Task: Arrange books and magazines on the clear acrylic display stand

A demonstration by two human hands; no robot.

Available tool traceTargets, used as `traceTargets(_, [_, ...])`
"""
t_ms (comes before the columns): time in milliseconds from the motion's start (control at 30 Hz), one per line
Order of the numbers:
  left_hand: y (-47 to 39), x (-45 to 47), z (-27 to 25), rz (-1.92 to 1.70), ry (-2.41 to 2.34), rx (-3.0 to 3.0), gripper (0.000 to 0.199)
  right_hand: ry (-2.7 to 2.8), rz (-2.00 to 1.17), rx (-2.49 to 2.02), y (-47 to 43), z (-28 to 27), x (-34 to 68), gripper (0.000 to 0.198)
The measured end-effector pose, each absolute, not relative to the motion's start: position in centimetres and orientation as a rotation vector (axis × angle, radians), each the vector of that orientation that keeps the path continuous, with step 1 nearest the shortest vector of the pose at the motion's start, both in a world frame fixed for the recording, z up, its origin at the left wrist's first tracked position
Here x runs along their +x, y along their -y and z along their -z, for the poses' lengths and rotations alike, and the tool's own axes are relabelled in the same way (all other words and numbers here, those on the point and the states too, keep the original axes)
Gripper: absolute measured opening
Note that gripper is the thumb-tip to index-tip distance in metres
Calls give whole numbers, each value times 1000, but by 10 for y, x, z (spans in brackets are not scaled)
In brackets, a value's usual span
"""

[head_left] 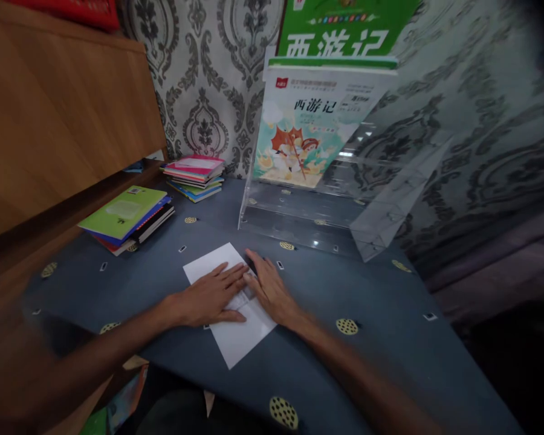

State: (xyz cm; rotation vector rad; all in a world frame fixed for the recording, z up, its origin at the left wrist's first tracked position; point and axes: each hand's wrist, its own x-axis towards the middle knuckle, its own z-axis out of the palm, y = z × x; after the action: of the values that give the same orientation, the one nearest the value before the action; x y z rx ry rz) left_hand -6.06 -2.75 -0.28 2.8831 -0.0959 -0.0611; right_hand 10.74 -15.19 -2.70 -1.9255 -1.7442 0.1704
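Observation:
A white sheet of paper [241,341], or a thin white booklet, lies at an angle on the dark blue tablecloth. My left hand [215,295] rests flat on it with fingers stretched and the thumb apart. Along the right edge of the paper lies my right hand [272,291], its fingers extended and close to the left fingertips. Faint printed lines show between the two hands, but the fingers hide most of that part.
A clear acrylic stand [294,220] holds an illustrated book [299,139], with a green book [344,27] behind it. Two book piles are at the left, one with a green top book [124,212], one with a pink top book [199,163]. A wooden panel [68,103] rises at the left.

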Motion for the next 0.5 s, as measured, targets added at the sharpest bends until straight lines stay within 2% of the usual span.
traceTargets(200, [53, -73, 1, 73, 236, 2866, 85, 1742, -278, -1886, 154, 17, 106, 57])
traceTargets(433, [60, -86, 10, -145, 293, 2894, 49, 1801, -369, -1724, 157, 19, 109, 53])
traceTargets(500, [68, -97, 9, -164, 332, 2878, 58, 1798, -372, -1709, 156, 21, 110, 52])
